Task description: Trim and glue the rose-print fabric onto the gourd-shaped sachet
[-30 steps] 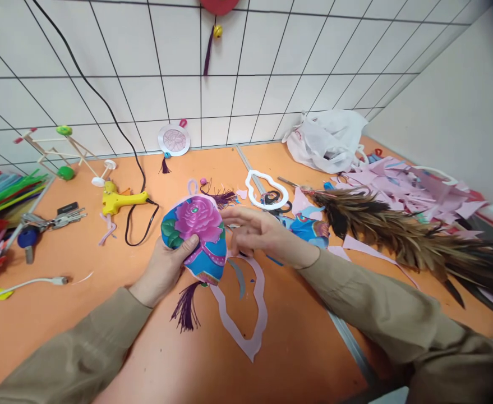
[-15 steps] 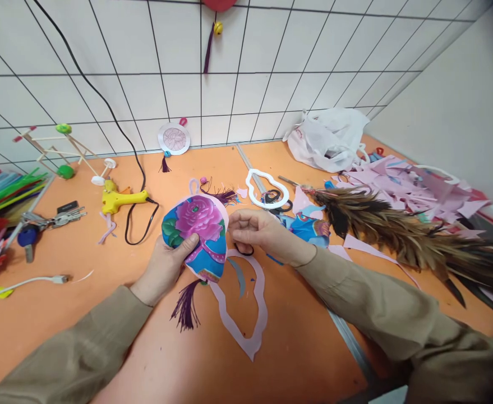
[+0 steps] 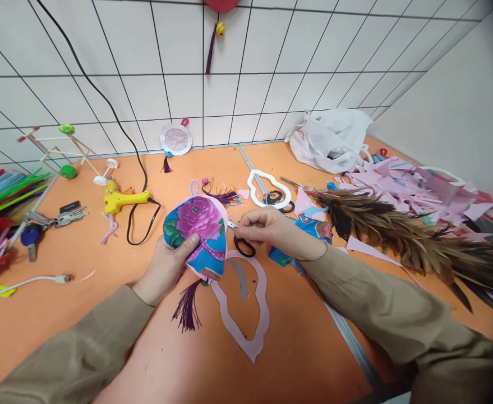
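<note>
My left hand (image 3: pixel 168 264) holds a flat rounded ornament (image 3: pixel 199 224) with a pink flower on blue, its thumb pressed on the front. A pink loop tops the ornament and a dark purple tassel (image 3: pixel 187 307) hangs below. Just right of it, my right hand (image 3: pixel 258 226) is closed, thumb against the fingers; whatever it may pinch is too small to make out. Beneath its fingertips are black-handled scissors (image 3: pixel 245 247), the blades partly hidden behind the ornament. Under both hands lies a pink paper outline (image 3: pixel 262 306) with a grey curved scrap (image 3: pixel 240 279) inside.
A yellow glue gun (image 3: pixel 125 199) with a black cord and some keys (image 3: pixel 67 216) lie left. Behind are a white cut-out frame (image 3: pixel 252 188) and a plastic bag (image 3: pixel 330 140). Brown feathers (image 3: pixel 381 221) and pink paper scraps (image 3: pixel 401 182) spread at the right.
My right hand has moved slightly right and up from the scissors, its fingers drawn closer together, and more of the scissors shows. The left hand still holds the ornament.
</note>
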Action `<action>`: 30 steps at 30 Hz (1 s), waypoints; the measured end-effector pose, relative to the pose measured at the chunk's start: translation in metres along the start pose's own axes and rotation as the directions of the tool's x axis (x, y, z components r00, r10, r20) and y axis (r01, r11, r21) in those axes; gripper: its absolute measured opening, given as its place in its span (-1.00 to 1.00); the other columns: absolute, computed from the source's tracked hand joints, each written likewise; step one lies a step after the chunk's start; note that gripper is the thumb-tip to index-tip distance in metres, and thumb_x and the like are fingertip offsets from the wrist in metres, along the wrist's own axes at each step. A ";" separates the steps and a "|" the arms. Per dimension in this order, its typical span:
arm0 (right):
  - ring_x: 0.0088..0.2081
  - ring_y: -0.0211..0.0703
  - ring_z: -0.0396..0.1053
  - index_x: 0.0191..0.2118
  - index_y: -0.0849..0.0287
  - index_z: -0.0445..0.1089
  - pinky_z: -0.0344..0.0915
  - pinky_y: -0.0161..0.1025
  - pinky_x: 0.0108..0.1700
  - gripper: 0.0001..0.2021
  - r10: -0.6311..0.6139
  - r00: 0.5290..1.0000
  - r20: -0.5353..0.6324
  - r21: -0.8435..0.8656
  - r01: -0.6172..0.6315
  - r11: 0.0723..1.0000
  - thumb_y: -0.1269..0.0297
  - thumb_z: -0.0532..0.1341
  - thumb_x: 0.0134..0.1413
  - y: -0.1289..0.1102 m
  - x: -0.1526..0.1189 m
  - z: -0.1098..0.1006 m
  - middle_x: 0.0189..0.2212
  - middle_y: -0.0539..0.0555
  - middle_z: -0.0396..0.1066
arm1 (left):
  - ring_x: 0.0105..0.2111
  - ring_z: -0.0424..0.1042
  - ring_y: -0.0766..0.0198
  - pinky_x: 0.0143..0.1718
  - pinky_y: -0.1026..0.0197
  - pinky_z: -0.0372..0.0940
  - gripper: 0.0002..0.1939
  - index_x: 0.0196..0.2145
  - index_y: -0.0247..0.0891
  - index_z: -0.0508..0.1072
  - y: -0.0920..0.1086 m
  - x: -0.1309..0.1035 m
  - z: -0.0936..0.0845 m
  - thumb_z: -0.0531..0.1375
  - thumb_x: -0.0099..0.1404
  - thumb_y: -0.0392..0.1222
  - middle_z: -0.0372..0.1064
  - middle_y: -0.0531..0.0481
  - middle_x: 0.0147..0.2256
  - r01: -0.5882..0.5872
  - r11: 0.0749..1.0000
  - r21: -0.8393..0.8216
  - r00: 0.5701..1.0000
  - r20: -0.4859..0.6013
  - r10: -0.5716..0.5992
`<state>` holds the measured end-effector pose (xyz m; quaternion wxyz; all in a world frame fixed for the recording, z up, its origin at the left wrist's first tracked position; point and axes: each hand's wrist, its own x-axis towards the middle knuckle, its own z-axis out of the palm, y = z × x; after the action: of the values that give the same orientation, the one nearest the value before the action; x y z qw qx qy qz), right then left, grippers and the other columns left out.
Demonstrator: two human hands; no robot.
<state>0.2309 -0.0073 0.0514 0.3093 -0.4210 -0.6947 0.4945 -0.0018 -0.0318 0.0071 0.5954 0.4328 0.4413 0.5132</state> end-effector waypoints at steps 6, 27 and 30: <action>-0.21 -0.07 0.45 -0.15 0.20 0.49 0.37 -0.14 -0.18 -0.73 -0.178 0.958 -0.223 -0.201 0.134 0.970 0.20 0.24 0.05 -0.012 0.005 0.001 -0.21 0.17 0.49 | -0.23 0.58 0.03 -0.09 0.01 0.45 -0.64 -0.14 -0.27 0.56 0.001 -0.002 -0.002 0.38 0.14 -0.06 0.60 -0.14 -0.19 0.067 0.998 -0.008 0.993 0.100 -0.065; -0.52 -0.30 0.14 -0.56 0.16 0.21 0.09 -0.31 -0.50 -0.72 -0.051 0.978 -0.200 0.146 0.081 0.986 0.13 0.21 0.02 -0.010 0.027 0.041 -0.59 -0.05 0.20 | -0.51 0.52 0.21 -0.42 0.18 0.46 -0.76 -0.38 -0.31 0.62 0.008 -0.007 0.003 0.41 0.11 -0.05 0.59 -0.09 -0.44 0.091 0.980 -0.176 0.996 0.030 -0.087; -0.53 -0.32 0.12 -0.56 0.17 0.22 0.08 -0.32 -0.50 -0.72 -0.038 0.968 -0.249 0.207 0.091 0.974 0.14 0.24 0.00 -0.009 0.028 0.043 -0.60 -0.07 0.16 | -0.55 0.50 0.21 -0.42 0.16 0.45 -0.73 -0.47 -0.32 0.60 0.008 -0.009 0.004 0.37 0.15 -0.02 0.56 -0.08 -0.51 0.098 0.988 -0.121 0.994 0.070 -0.090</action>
<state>0.1790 -0.0027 0.0468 0.4523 -0.4194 -0.6067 0.5014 -0.0006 -0.0398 0.0166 0.6585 0.3898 0.4091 0.4970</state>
